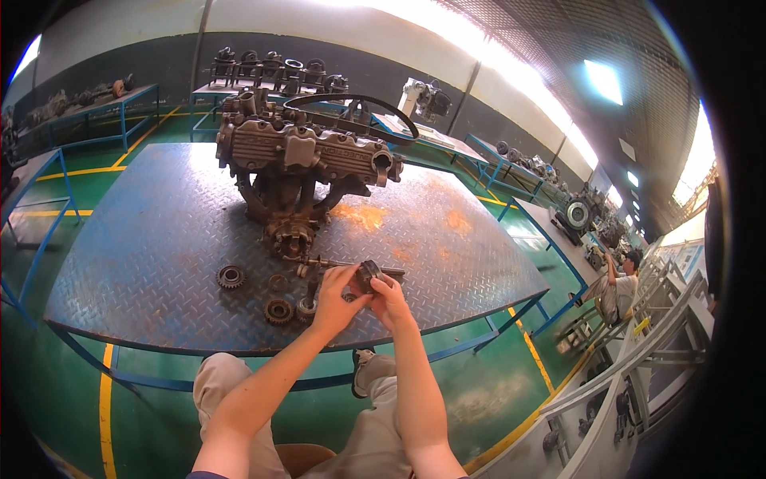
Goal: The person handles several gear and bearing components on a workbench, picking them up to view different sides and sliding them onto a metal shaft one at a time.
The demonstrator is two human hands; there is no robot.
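Note:
Both my hands meet over the near edge of a metal table and hold a dark, round metal part (369,273), perhaps a gear; its exact kind is hard to make out. My left hand (337,302) pinches it from the left, and my right hand (388,301) grips its right side. Just left of my hands lie a toothed gear (278,311), another gear (305,310) partly behind my left hand, and a thin ring (278,282). Farther left rests a dark gear (230,277). A metal shaft (325,262) lies beyond my hands, partly covered by them.
A large engine assembly (303,152) stands on the diamond-plate table (152,215), with a black belt (355,100) looped over it. Benches with mechanical parts line the walls. A seated person (622,287) is at the right, beyond a grey metal rail (630,355).

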